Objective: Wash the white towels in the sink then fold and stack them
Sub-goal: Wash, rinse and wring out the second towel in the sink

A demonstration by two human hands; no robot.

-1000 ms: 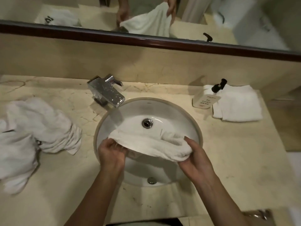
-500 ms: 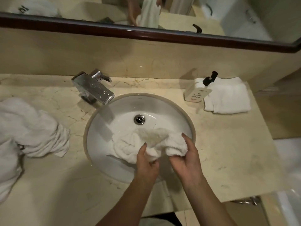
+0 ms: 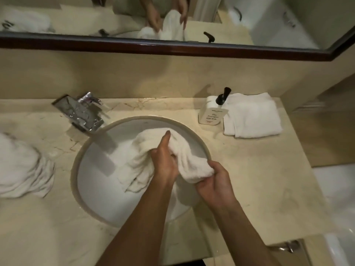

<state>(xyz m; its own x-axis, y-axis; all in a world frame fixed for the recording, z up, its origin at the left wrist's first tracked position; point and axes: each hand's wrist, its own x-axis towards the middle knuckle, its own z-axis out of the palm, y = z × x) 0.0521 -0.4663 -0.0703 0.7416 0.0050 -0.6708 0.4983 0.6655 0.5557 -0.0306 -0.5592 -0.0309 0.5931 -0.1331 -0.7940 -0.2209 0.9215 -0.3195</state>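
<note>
Towel bunched over sink, gripped by left hand and right hand

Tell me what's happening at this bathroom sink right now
A person is washing a white towel in the round sink, both hands gripping it: the left hand bunches its middle, the right hand holds one end. A crumpled pile of towels lies on the counter to the left, and one folded towel sits at the right behind a soap dispenser. No water is visibly running from the faucet.
</note>
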